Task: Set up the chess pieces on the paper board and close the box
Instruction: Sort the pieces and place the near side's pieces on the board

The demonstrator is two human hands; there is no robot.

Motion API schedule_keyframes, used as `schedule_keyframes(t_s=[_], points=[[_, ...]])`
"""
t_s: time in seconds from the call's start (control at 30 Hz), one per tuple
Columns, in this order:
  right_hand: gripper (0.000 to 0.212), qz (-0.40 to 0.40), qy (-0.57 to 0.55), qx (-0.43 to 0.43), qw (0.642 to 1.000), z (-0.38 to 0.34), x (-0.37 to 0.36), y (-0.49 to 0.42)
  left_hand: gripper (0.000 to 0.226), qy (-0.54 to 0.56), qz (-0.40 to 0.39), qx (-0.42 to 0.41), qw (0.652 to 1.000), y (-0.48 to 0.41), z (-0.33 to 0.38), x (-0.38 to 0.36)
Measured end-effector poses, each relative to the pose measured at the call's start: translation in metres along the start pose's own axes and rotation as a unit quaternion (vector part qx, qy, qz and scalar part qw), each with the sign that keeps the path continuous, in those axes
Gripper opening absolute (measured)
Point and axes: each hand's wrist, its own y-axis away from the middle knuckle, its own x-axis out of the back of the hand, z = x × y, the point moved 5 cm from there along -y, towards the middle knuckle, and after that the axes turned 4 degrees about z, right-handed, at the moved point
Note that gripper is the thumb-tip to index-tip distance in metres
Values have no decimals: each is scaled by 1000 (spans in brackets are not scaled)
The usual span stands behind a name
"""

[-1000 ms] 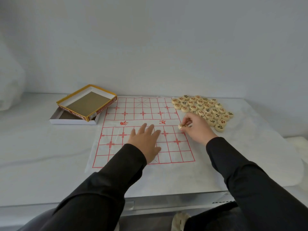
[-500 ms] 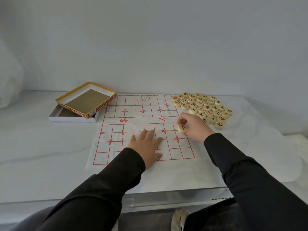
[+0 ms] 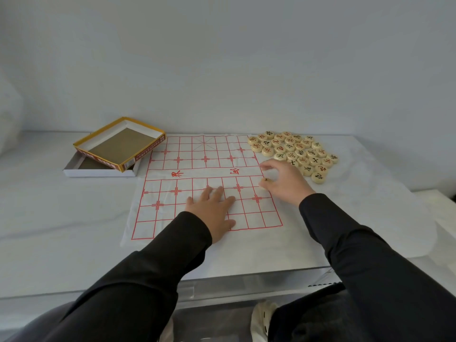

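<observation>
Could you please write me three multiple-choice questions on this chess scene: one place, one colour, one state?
1. Where is the pile of pieces? A. left of the paper board B. right of it C. on its centre
2. What colour are the board's lines? A. black B. green C. red
3. How is the left hand? A. flat on the board B. a fist C. raised in the air
Answers: B, it lies by the board's far right corner; C, the grid is red; A, straight fingers rest on the paper.
</observation>
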Motion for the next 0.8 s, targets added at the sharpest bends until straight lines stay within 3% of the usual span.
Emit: schedule_keyframes(t_s=[0.1,0.17,0.33,0.8], points=[[32,164,22,11,986,11,18,0,62,-19,20,9,1000,-1,3,3],[33,227,75,-12,971,26,24,1,62,-27,31,5,999,-2,6,4],[39,219,151,-93,959,58,19,0,62,-29,36,-6,999,-3,12,2],[37,190,233,-94,949,57,11,-18,64,-25,43,-17,999,-5,19,0]])
